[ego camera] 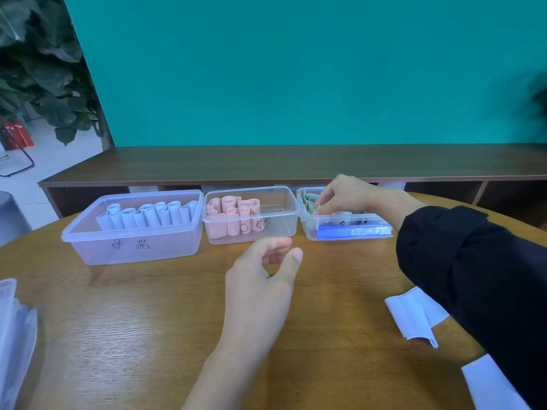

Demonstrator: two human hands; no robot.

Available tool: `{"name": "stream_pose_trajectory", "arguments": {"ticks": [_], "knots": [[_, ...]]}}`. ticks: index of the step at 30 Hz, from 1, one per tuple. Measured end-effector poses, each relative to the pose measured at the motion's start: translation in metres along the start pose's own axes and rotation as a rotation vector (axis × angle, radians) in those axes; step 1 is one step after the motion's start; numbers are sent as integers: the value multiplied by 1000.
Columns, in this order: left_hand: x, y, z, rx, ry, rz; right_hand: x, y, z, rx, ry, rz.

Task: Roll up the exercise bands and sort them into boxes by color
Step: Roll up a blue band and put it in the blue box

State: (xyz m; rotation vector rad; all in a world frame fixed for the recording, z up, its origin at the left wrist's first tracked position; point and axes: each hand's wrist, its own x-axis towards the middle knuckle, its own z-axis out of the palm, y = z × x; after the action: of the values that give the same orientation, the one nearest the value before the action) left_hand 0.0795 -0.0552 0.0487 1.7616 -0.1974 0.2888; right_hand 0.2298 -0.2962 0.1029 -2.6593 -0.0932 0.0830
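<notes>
Green rolled bands (310, 202) stand in the right-hand box (349, 232), right hand (346, 196) fingers pinching one upright to seat it; left hand (260, 279) hovers over the counter (148, 321), fingers loosely curled, empty.

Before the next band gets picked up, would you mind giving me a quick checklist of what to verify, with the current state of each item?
1. Right hand out of the right box: not ok, its fingers reach inside at the green rolls.
2. Right hand has released its roll: cannot tell, the fingertips are hidden among the rolls.
3. Left hand free: ok, it hovers over the table holding nothing.
4. Unrolled bands within reach: ok, a pale band lies flat by the right sleeve, another nearer the table edge.
5. Matching box has room: ok, the left box holds pale rolls with free space in front.
6. Colours unmixed: ok for the left box and the middle box with pink rolls.
</notes>
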Motion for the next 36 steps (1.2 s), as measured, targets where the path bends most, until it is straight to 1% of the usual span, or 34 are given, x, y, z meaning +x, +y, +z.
{"name": "stream_pose_trajectory", "arguments": {"ticks": [5, 13, 26, 36], "knots": [[0, 1, -1, 5, -2, 3, 3, 2, -1, 61, -41, 46], [-1, 1, 0, 14, -8, 2, 5, -6, 5, 1, 79, 29], [-1, 0, -1, 42, -22, -6, 5, -16, 2, -91, 82, 4], [-1, -1, -1, 73, -31, -6, 2, -10, 1, -45, 92, -5]]}}
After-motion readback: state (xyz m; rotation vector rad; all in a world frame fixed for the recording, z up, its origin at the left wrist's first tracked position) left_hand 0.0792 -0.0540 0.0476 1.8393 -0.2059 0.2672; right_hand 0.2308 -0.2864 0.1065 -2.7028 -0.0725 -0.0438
